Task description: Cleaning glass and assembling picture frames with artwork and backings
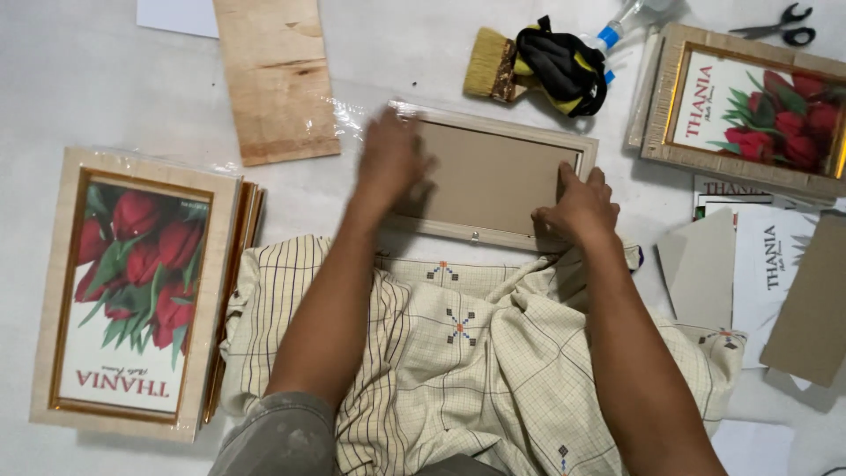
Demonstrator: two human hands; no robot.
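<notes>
at the far left i see a stack of picture frames [231,264] on the white floor [79,79], and the top framed tulip print [132,286] lies face up under clear wrap. above it and a little right a plywood board [278,75] lies flat. moving in, my left hand [392,163] is blurred over the upper left part of the face-down frame [493,172]; it looks flat, fingers spread, resting on the brown backing, gripping nothing that i can make out. the frame sits in the middle of the floor, just beyond the checked cloth [458,353] across my lap, its near edge touching the cloth. my right hand [577,207] presses down on the frame's lower right corner, fingers curled over the backing and rim, holding it in place rather than lifting it. beyond the frame lie a paintbrush [489,62] and a black and yellow glove [564,66], touching each other, with a spray bottle [621,22] just beside them. farther right another framed tulip print [749,110] lies face up, scissors [780,25] above it, and loose cardboard sheets [806,300] and printed paper below.
</notes>
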